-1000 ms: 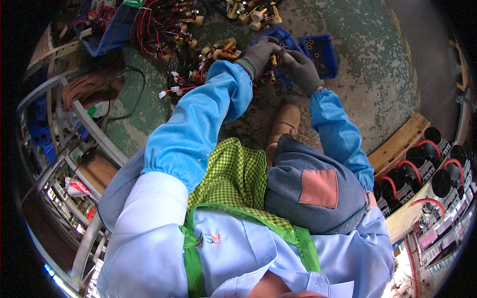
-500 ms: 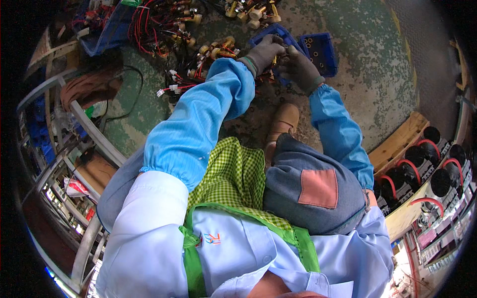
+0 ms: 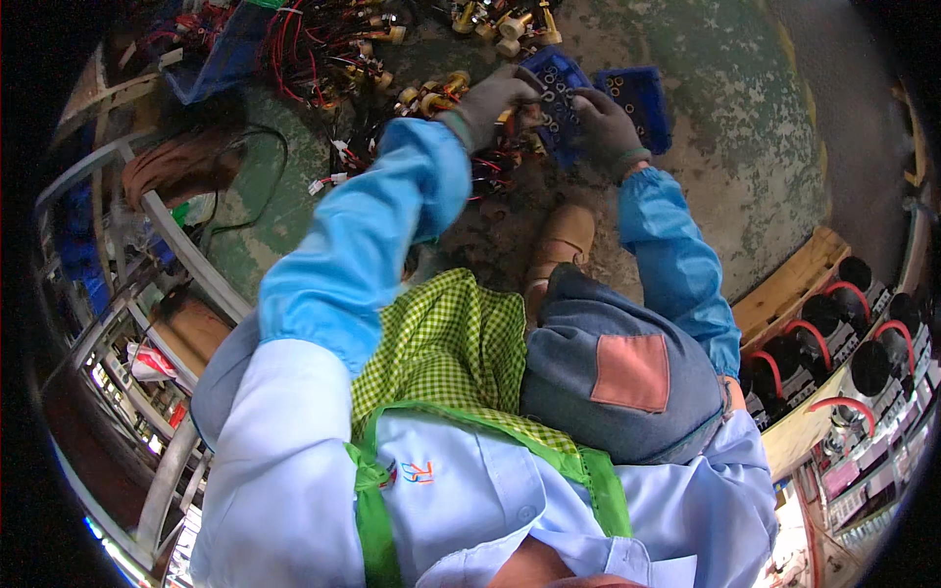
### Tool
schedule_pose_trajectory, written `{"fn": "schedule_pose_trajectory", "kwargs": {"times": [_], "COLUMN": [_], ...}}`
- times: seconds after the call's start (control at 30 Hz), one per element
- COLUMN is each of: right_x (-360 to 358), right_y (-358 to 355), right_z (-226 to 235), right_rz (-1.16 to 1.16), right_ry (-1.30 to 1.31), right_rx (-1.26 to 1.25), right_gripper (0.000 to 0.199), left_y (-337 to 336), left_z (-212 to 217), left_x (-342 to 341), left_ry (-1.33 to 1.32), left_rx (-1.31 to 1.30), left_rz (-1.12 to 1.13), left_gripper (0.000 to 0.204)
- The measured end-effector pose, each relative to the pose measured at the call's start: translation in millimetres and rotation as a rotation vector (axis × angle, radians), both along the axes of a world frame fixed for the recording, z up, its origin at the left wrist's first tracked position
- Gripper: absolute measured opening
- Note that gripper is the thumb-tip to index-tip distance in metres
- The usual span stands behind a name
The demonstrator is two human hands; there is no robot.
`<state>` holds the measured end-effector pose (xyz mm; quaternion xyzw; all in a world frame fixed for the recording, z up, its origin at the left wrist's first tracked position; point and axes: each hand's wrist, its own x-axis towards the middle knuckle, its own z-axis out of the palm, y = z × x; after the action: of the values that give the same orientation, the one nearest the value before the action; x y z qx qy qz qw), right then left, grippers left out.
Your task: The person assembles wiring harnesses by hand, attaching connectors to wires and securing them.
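My left hand (image 3: 490,106), in a dark grey work glove, is curled with its fingers closed at the left side of a blue plastic tray (image 3: 534,61). A brass-coloured fitting (image 3: 505,116) shows in part under its fingers. Several small metal ring nuts (image 3: 552,98) lie in that tray. My right hand (image 3: 610,135), gloved alike, hangs over the tray's right side with its fingers bent together; anything in them is hidden. A second blue tray (image 3: 659,116) with a few brass-coloured rings lies just right of it.
Red and black wire bundles with brass fittings (image 3: 431,96) and white connectors (image 3: 340,147) spread on the worn green floor left of the trays. A blue crate (image 3: 211,59) stands far left, a metal frame (image 3: 176,235) nearer. Black parts with red tubes (image 3: 812,328) line the right.
My hands, which were together at a brass fitting over the tray, have come apart. The left moved left, the right slightly right. More of the middle tray's nuts now shows.
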<state>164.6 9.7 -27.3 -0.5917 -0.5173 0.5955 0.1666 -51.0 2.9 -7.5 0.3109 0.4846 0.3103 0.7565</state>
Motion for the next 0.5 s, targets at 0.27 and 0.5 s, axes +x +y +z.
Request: {"fn": "schedule_pose_trajectory", "kwargs": {"times": [0.27, 0.5], "right_x": [-13, -63], "right_y": [-14, -69], "right_z": [25, -14], "right_rz": [0.128, 0.834], "right_ry": [0.185, -0.152], "right_rx": [-0.026, 0.647], "right_gripper": [0.043, 0.043], "left_y": [-64, -137], "left_z": [75, 76], "left_x": [-84, -48], "left_ry": [0.232, 0.518], "left_rx": [0.018, 0.837], "left_rz": [-0.925, -1.267], "left_gripper": [0.039, 0.053]}}
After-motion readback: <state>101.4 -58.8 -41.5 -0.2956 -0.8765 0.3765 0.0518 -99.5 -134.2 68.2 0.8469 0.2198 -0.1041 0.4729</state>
